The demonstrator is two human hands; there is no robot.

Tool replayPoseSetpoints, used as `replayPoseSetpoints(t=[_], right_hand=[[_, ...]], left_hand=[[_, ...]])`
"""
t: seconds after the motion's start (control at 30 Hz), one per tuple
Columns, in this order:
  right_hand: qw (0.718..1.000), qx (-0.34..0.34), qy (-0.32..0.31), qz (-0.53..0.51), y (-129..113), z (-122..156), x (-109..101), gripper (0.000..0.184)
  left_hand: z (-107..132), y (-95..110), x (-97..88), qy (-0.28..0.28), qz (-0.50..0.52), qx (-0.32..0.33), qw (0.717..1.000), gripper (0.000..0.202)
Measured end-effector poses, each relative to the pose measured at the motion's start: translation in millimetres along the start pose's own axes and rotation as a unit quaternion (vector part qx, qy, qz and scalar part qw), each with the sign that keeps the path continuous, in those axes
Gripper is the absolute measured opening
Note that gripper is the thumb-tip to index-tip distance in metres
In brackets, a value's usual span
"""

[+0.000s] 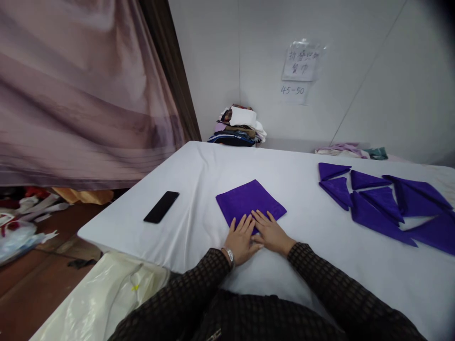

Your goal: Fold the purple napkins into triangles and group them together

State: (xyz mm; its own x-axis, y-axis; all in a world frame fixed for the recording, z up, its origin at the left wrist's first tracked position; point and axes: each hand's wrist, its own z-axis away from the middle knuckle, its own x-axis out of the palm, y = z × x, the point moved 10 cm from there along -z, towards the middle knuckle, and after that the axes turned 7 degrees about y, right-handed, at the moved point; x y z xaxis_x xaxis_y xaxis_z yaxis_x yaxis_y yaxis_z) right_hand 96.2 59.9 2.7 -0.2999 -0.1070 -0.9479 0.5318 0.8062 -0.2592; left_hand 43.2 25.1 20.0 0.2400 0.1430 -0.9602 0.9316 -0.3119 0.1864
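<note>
A purple cloth napkin [250, 201], folded to a square, lies flat on the white-covered table with one corner toward me. My left hand [241, 241] rests on its near edge, fingers stretched out flat; a silver watch is on that wrist. Beside it my right hand [269, 233] also lies flat on the near part of the napkin, fingers extended. The two hands meet near the closest corner, which they partly hide. Neither hand grips anything.
Several folded purple napkins [378, 203] lie on the right of the table [199, 241]. A black phone [161, 207] is on the left. Stacked clothes [241, 125] stand behind the far edge, below paper signs [300, 61] on the wall. A pink curtain [81, 90] hangs at left.
</note>
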Motion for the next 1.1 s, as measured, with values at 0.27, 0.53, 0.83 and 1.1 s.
replayPoseSetpoints(t=[0.27,0.53,0.83,1.1], right_hand=[[1.000,0.005,0.002,-0.003,0.1,0.2,-1.2,0.068],[1.000,0.010,-0.012,-0.011,0.5,-0.2,-0.5,0.072],[1.000,-0.005,-0.017,-0.011,3.1,1.5,-4.3,0.068],[0.998,-0.020,-0.061,-0.026,30.2,17.1,-19.5,0.068]], left_hand=[[45.0,-45.0,-2.1,-0.038,-0.033,-0.070,0.996,0.069],[41.9,-74.7,-18.6,-0.046,-0.030,-0.041,0.998,0.058],[-3.7,-77.8,-18.9,-0.031,-0.029,0.065,0.997,0.049],[-30.9,-54.8,-19.4,-0.015,-0.026,0.089,0.996,0.035]])
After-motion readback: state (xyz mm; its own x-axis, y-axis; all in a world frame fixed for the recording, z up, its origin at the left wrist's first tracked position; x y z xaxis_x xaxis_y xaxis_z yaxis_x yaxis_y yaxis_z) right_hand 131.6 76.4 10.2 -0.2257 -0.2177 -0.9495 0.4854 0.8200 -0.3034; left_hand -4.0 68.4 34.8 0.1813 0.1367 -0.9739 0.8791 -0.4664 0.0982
